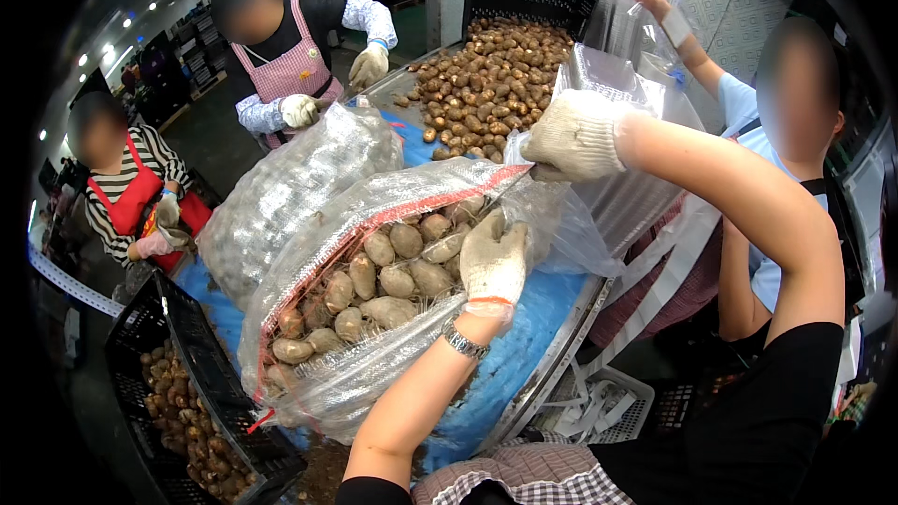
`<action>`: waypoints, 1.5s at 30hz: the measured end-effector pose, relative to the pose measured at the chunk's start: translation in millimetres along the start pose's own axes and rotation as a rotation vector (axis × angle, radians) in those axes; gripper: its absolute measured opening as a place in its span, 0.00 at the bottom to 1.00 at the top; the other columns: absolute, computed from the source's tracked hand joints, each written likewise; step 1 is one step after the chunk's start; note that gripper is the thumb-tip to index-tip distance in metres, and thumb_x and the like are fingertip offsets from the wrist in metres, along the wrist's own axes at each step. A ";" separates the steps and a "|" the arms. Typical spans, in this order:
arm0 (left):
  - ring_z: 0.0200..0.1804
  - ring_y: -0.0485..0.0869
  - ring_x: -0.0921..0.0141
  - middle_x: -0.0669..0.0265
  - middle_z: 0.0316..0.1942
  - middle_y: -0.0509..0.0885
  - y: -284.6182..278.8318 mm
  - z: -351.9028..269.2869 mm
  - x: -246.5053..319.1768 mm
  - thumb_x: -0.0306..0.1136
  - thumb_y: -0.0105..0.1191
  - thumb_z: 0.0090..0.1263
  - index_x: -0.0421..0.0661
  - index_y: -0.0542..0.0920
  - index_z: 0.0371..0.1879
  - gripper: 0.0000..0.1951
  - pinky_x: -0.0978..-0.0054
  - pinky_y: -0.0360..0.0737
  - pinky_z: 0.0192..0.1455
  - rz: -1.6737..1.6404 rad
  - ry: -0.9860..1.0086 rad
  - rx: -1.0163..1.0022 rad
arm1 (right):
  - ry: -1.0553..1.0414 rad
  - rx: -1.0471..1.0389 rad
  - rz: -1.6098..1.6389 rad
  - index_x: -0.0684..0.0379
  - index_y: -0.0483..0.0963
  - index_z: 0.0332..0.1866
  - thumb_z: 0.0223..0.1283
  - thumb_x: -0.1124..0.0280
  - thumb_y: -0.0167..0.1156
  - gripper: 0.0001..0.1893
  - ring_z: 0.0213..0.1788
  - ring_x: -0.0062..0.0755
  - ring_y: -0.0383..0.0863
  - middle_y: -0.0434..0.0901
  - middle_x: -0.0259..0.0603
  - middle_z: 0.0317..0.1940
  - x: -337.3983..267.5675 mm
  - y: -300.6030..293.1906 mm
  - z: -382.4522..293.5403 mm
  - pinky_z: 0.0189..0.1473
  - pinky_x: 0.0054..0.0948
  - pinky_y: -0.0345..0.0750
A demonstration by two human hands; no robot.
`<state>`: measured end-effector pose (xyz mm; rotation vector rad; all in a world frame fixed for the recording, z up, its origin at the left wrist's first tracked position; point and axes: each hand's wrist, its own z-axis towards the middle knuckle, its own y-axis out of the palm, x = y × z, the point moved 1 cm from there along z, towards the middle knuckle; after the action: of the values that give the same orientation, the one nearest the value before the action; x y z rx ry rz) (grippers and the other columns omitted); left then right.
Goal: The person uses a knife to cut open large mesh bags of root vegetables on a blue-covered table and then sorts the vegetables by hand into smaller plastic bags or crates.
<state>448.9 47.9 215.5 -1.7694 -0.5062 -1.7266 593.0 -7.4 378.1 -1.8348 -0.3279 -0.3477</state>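
A clear woven plastic sack (337, 379) with a red hem lies on its side before me, its mouth gaping. Inside are many brown taro-like tubers (396, 280). My right hand (575, 137), in a knitted glove, pinches the far right corner of the sack's mouth at the red hem. Near that end, my left hand (494, 259), gloved and wearing a metal-band watch above the cuff, rests at the near rim beside the tubers. Whether its fingers close on the plastic cannot be made out. A second filled sack (295, 189) leans directly behind.
Loose tubers (491, 88) spill from a tipped black crate (530, 3) onto the blue-covered table (547, 308). Another black crate (203, 358) stands lower left. Co-workers stand at far left, behind the sacks, and at right beside silvery film (631, 203). A white basket (624, 400) holds strips.
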 end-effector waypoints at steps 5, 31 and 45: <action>0.34 0.78 0.78 0.61 0.31 0.87 1.8 -3.8 -6.1 0.27 0.57 0.68 0.33 0.84 0.41 0.09 0.74 0.77 0.41 -0.101 0.162 0.062 | -0.053 -0.059 -0.045 0.58 0.82 0.35 0.63 0.58 0.59 0.14 0.34 0.50 0.87 0.84 0.45 0.28 -3.8 -7.4 11.1 0.40 0.46 0.83; 0.34 0.85 0.70 0.58 0.36 0.88 39.6 18.1 -10.0 0.37 0.65 0.64 0.31 0.82 0.47 0.21 0.69 0.81 0.39 -0.552 -0.196 -0.261 | 0.097 -0.018 -0.036 0.58 0.82 0.35 0.59 0.60 0.61 0.12 0.39 0.51 0.87 0.85 0.46 0.31 8.9 0.4 -35.5 0.43 0.47 0.82; 0.49 0.85 0.49 0.47 0.44 0.87 38.0 -3.8 7.7 0.30 0.56 0.66 0.44 0.85 0.49 0.14 0.57 0.80 0.53 0.024 0.206 0.006 | 0.118 -0.179 -0.150 0.55 0.87 0.39 0.61 0.58 0.60 0.14 0.38 0.49 0.89 0.87 0.45 0.31 9.8 2.7 -21.2 0.41 0.45 0.85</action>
<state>471.4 16.1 217.0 -1.5646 -0.3996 -1.8620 601.5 -28.0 385.5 -1.9592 -0.3638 -0.6033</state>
